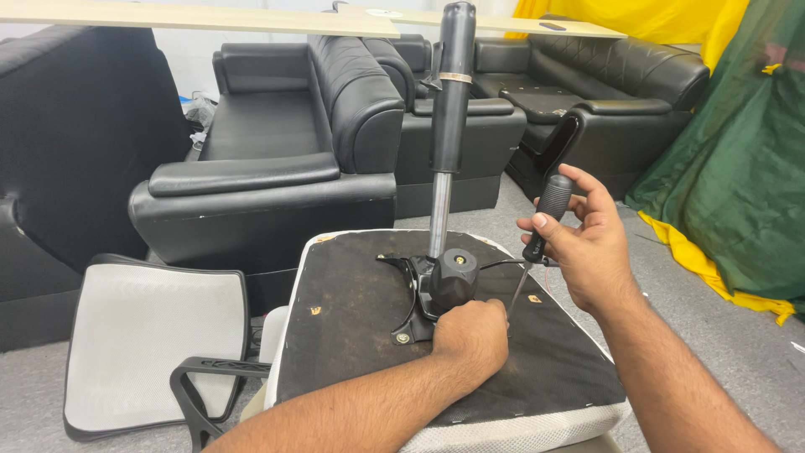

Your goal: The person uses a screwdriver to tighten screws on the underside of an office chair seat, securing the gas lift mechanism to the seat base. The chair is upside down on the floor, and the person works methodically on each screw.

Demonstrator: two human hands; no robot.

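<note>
An upturned office chair seat point(352, 335) lies before me, dark underside up, with a white mesh edge. A black metal mechanism plate point(423, 289) is fixed at its middle, and a black gas-lift column point(451, 109) stands upright from it. My left hand point(471, 335) rests closed on the plate's near edge, beside the round knob point(457, 273). My right hand point(579, 243) holds a screwdriver point(545, 214) by its black handle, the thin shaft slanting down toward the plate next to my left hand.
A chair backrest point(151, 344) with white mesh and a black frame lies on the grey floor at left. Black leather sofas point(277, 143) stand behind. Green cloth point(746, 184) and yellow cloth hang at right. A pale board point(193, 17) spans the top.
</note>
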